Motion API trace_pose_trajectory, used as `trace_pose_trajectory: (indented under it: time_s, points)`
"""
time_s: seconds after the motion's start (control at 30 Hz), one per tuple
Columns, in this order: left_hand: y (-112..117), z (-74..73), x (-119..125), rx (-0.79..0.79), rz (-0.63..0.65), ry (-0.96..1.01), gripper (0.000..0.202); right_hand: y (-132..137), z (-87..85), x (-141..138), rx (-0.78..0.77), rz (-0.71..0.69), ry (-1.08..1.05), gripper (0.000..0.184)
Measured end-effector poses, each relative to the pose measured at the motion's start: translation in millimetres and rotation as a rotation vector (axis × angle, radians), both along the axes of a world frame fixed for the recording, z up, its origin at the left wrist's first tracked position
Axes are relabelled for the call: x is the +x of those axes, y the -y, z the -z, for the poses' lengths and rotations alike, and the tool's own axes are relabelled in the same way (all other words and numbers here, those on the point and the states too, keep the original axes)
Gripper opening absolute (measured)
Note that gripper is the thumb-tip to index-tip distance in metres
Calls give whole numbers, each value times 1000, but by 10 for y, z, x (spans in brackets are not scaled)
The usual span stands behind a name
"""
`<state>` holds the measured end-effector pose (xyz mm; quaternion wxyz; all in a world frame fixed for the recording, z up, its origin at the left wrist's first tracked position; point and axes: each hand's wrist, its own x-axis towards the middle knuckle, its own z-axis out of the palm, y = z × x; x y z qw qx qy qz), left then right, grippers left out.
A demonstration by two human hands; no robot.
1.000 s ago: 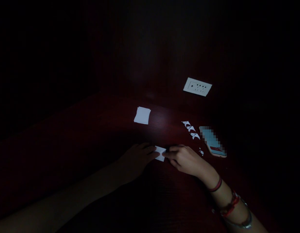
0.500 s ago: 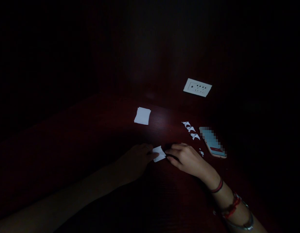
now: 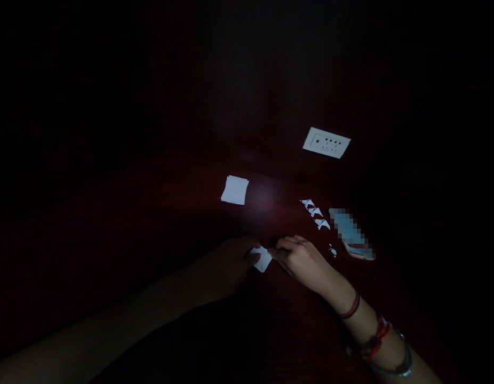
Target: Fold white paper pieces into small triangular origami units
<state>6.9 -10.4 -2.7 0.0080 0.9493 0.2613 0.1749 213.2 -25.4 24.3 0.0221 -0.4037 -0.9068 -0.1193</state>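
Observation:
The scene is very dark. A small white piece of paper [image 3: 262, 258] lies on the dark red table [image 3: 159, 213] between my two hands. My left hand [image 3: 226, 264] pinches its left edge with closed fingers. My right hand [image 3: 301, 260] grips its right edge, fingers curled; red bands and a bracelet ring that wrist. The paper looks partly folded and stands turned like a diamond.
A stack of white paper squares [image 3: 234, 190] lies farther back. Three small folded white paper shapes [image 3: 316, 212] sit to the right, with a tiny scrap [image 3: 332, 250] near a phone [image 3: 352, 233]. A white socket plate [image 3: 326, 142] is on the wall behind.
The paper has gone from lying flat as a rectangle to a smaller, turned shape between my fingers. Both hands stayed in place, drawing slightly closer together.

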Motion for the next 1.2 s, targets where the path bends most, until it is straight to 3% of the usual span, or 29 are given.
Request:
trace_pose_trajectory:
  time_s: [0.13, 0.23, 0.73, 1.2]
  points:
    - [-87, -49, -71, -8, 158, -83, 34, 1, 0, -22, 16, 21, 5, 21]
    - [-143, -66, -113, -53, 187, -91, 36, -1, 6, -34, 3, 30, -12, 23]
    - [-166, -83, -133, 38, 74, -157, 32, -29, 24, 34, -58, -19, -125, 21]
    - [-92, -145, -130, -84, 65, -123, 31, -56, 65, 81, -35, -91, -124, 21]
